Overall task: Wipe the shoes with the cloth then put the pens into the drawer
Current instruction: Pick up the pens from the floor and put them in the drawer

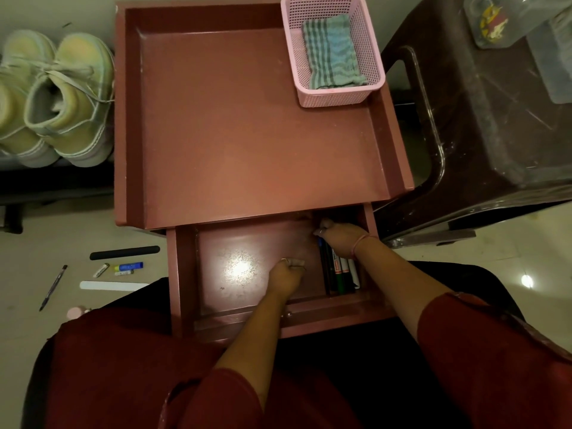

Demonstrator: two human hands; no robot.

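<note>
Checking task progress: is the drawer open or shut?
Open. The drawer is pulled out under the table top, its floor exposed, pens lying along its right side.

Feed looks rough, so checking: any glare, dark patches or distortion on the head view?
Head view: a bright glare spot on the drawer floor beside the left hand; the pens under the right hand lie in dim shadow; wide-angle bending bows the table edges; shoes look soft.

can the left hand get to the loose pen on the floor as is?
Probably yes. The left hand is in the open drawer and seems to hold nothing; the pen lies uncovered on the floor to its left, though it's a long sideways reach.
</note>
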